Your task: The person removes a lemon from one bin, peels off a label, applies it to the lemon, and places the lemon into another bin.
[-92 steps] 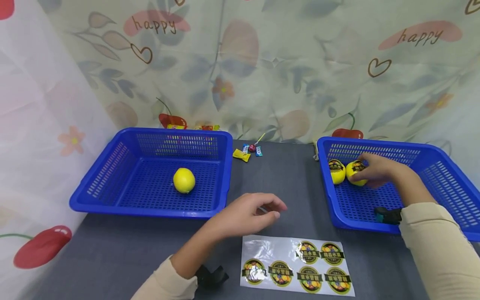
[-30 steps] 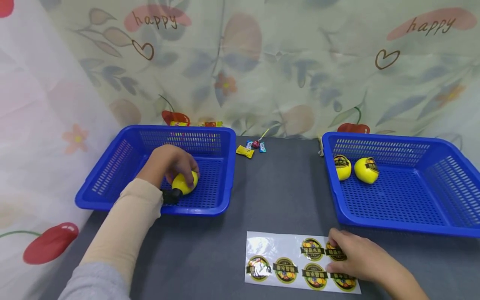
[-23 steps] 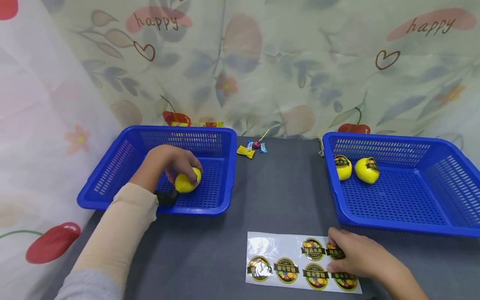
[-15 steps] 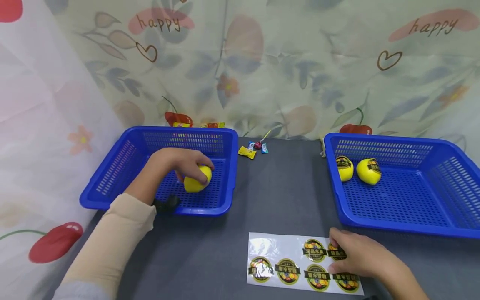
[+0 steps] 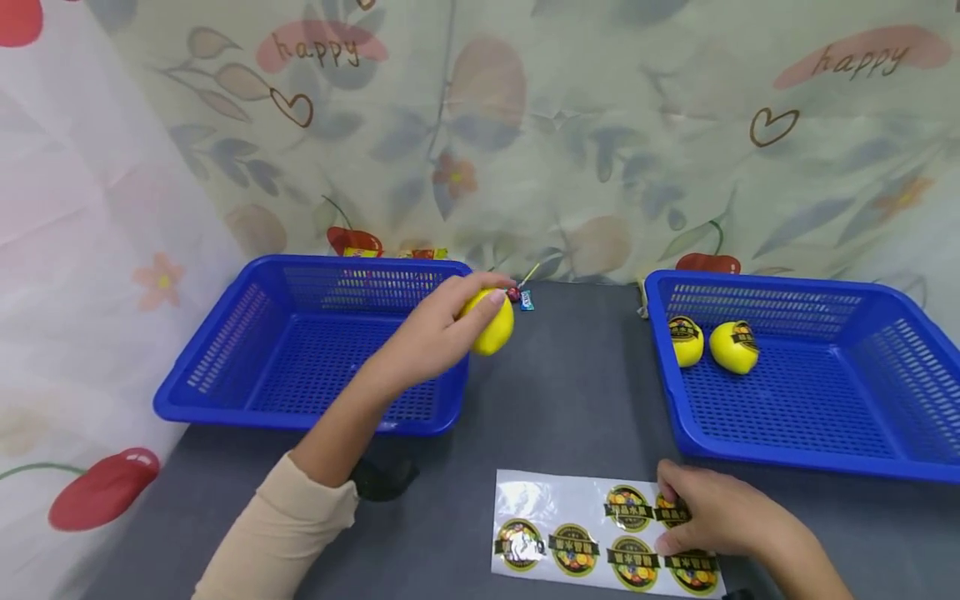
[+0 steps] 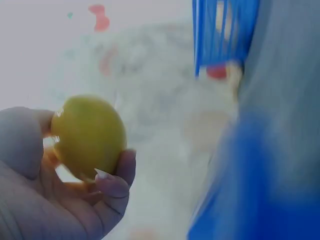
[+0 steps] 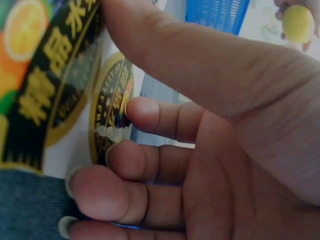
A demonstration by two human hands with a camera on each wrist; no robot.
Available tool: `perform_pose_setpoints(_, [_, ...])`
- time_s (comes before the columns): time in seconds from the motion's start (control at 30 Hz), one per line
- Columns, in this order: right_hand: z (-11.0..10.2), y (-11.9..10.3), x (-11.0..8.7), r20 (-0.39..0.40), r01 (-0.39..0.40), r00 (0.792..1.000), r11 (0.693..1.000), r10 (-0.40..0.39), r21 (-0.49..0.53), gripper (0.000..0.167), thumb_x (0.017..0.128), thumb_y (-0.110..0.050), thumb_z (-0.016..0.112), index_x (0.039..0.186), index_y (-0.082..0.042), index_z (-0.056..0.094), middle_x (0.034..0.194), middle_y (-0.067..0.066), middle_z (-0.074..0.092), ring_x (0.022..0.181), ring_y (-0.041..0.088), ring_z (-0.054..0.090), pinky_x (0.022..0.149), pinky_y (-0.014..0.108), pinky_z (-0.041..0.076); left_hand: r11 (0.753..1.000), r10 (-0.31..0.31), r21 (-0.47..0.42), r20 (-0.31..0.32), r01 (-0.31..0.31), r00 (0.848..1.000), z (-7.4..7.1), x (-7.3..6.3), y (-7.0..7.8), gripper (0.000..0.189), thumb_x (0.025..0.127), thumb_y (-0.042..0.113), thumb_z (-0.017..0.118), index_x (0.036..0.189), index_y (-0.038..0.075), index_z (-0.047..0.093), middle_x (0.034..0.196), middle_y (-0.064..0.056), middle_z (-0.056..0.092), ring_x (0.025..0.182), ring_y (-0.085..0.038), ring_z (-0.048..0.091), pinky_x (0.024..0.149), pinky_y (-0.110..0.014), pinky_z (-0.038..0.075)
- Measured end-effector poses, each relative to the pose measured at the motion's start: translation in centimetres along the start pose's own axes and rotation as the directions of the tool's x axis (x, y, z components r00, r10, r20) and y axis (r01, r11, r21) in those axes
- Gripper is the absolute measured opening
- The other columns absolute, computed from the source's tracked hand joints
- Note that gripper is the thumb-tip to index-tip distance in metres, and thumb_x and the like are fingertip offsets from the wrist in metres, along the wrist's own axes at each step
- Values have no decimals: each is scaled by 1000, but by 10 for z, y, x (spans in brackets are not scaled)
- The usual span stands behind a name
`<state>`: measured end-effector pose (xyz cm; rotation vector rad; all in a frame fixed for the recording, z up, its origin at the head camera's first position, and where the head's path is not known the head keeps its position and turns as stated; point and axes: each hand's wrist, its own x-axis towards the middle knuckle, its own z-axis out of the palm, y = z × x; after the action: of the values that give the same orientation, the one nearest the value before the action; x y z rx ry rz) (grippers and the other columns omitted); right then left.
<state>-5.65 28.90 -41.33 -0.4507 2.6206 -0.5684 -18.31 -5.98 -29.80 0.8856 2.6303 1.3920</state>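
My left hand (image 5: 442, 333) holds a plain yellow lemon (image 5: 492, 323) in the air beside the right rim of the left blue basket (image 5: 465, 333). In the left wrist view, thumb and fingers wrap round the lemon (image 6: 90, 137). My right hand (image 5: 720, 517) rests at the right end of a white sticker sheet (image 5: 532, 493), thumb and fingertips apart on it and partly covering its rightmost stickers. Several round fruit stickers (image 5: 575, 550) are on the sheet; its upper left is bare. The right wrist view shows fingertips (image 7: 145, 112) touching a sticker.
The right blue basket (image 5: 795, 458) contains two lemons (image 5: 735, 347) with stickers on them, near its left wall. Wrapped sweets (image 5: 527, 300) lie at the back between the baskets. A printed cloth (image 5: 570, 167) hangs behind the dark tabletop (image 5: 570, 400).
My right hand has left the right basket for the sticker sheet and stayed there. My left hand took the lemon from the left basket and lifted it rightward past the rim.
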Motion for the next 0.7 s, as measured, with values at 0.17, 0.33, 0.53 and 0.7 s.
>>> perform_pose_setpoints(0.17, [-2,1,3,57,-38,998,999,37,21,57,65,-46,90,84,-17,45,68,-6,33,58,10,29,54,29,26,996,38,-85,43,-35,998,61,-11,15,36,108,39,40,132,27,64,112,0,55,96,-17,51,72,-35,50])
perform_pose_setpoints(0.33, [-3,0,5,63,-44,997,999,44,-5,58,64,-47,91,82,-17,45,66,-6,37,57,10,33,53,29,28,995,-85,75,232,69,969,111,-18,13,35,106,48,41,132,37,62,118,1,51,85,-13,55,66,-29,48])
perform_pose_setpoints(0.53, [-3,-7,7,85,-27,996,999,25,17,55,65,-46,91,83,-18,47,66,-6,39,58,10,36,53,29,29,942,-174,328,279,77,945,132,-13,-3,34,101,49,53,129,32,65,118,-4,54,80,-16,55,65,-31,46])
perform_pose_setpoints(0.7, [-3,-12,11,102,-31,994,999,27,41,54,67,-46,91,84,-17,48,67,-6,37,58,12,35,53,30,27,901,-244,417,259,119,935,139,-4,-18,55,86,46,76,136,30,59,125,-10,53,87,-23,56,71,-35,48])
